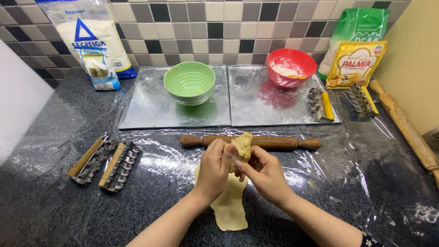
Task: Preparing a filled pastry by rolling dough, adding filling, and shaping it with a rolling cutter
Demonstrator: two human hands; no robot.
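Note:
My left hand [214, 167] and my right hand [265, 171] are together above the counter, both closed on a lump of pale yellow dough [242, 145] held between the fingers. Below the hands a flattened strip of the same dough [230, 206] lies on clear plastic sheeting [347, 160] that covers the dark counter. A wooden rolling pin [274, 142] lies crosswise just beyond the hands, partly hidden by the dough lump.
Two metal trays [151, 110] sit at the back; a green bowl [189, 83] on the left one, a red bowl [291, 67] with flour on the right. Toothed metal cutters [109, 162] lie left, more cutters [320, 104] right. Flour bags [91, 41], a yellow packet [356, 64] and a second rolling pin [407, 128] stand behind.

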